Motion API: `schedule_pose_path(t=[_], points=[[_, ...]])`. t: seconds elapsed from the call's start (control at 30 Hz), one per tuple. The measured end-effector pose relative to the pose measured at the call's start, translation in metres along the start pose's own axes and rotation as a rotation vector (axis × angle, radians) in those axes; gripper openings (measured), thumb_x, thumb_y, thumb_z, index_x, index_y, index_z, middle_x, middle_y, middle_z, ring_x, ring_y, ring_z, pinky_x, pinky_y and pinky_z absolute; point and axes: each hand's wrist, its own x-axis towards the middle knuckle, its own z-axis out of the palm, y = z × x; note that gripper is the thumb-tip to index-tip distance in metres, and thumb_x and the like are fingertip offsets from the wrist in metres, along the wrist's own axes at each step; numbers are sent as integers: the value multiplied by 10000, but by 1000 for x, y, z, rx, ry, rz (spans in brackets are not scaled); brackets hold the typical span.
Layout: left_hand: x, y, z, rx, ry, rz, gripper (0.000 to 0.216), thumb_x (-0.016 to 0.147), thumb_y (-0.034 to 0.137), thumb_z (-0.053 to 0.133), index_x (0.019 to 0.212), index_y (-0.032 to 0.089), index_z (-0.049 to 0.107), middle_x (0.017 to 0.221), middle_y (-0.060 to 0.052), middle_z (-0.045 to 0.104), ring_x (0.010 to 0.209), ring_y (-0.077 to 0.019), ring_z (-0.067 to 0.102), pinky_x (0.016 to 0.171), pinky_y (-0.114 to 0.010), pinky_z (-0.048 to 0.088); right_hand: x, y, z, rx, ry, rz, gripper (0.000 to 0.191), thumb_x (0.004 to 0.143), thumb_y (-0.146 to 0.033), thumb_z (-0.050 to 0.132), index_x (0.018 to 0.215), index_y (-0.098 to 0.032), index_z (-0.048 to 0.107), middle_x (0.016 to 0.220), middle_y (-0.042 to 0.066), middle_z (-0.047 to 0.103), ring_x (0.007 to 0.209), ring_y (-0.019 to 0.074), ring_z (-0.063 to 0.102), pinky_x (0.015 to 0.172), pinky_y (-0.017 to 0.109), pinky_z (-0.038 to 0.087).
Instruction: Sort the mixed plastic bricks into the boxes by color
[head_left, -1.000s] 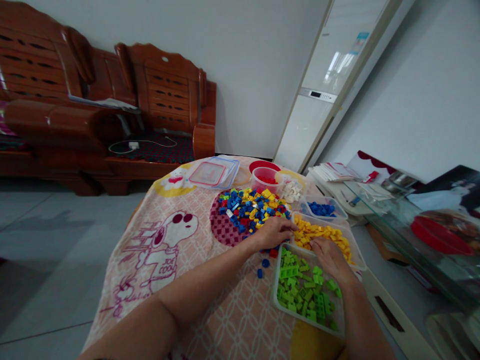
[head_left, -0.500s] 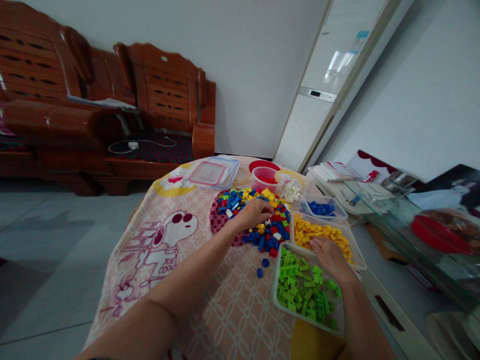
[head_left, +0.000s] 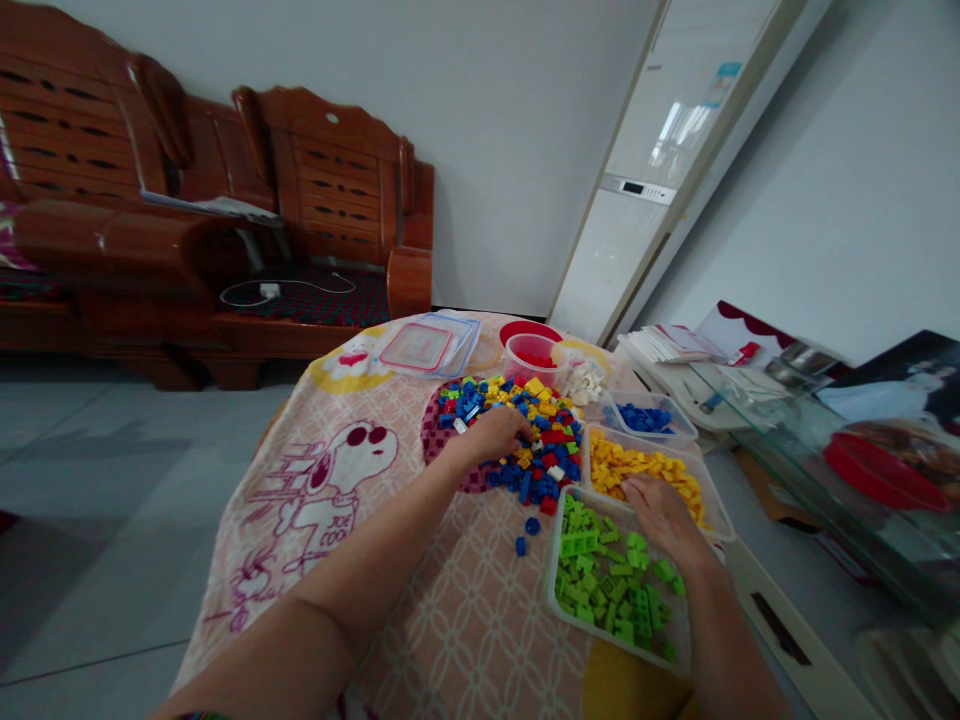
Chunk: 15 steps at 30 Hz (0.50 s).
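So, a loose heap of small mixed red, blue, yellow, green and white plastic bricks (head_left: 551, 462) was spread over a round purple checked patch (head_left: 442, 445) on a pink patterned cloth (head_left: 465, 610). The left hand (head_left: 496, 432) was set right into the heap at its left-middle, knuckles up, fingers bent down and aimed to the right, so most of the bricks were left just off those fingertips, on the right and near side. Whether a brick was pinched in there couldn't be told, since the grip was hidden.

Just right of the heap, a clear rectangular plastic tray (head_left: 721, 515) of yellow plastic bricks (head_left: 637, 462) was placed, long axis slanted away rightward and toward the body. Its near edge was covered by the right hand (head_left: 660, 508), fingertips down at the yellow bricks; grasping or just resting, couldn't be made out. The heap was clearly better reached by the left, tbh.

Near side and right of the heap, a clear squarish plastic tray (head_left: 553, 585) of lime-green plastic bricks (head_left: 600, 580) was parked under the right wrist. Two loose blue pieces (head_left: 532, 526) were left just nearside of the heap.
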Motion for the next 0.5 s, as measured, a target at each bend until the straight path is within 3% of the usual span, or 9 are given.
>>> schedule_pose_path(t=[0.13,0.27,0.5], points=[[-1,2,-4,33,-55,-13,234,703,156,608,876,187,762,869,-59,735,809,-190,646,711,-245,466,0,2,1,1,0,6,391,929,-322,295,764,-181,620,817,77,668,786,187,605,755,284,405],[-3,-1,-9,26,-30,-5,163,743,233,609,745,154,752,753,-66,716,713,-177,628,654,-242,441,0,2,2,9,10,7,395,932,-319,290,779,-179,626,834,77,672,780,183,605,754,288,412],[-7,-2,-9,-43,-100,3,191,687,166,654,847,189,757,818,-17,736,740,-147,639,641,-202,427,-2,-4,-2,36,20,-8,378,930,-318,285,734,-203,587,818,84,662,777,198,597,768,324,427]])
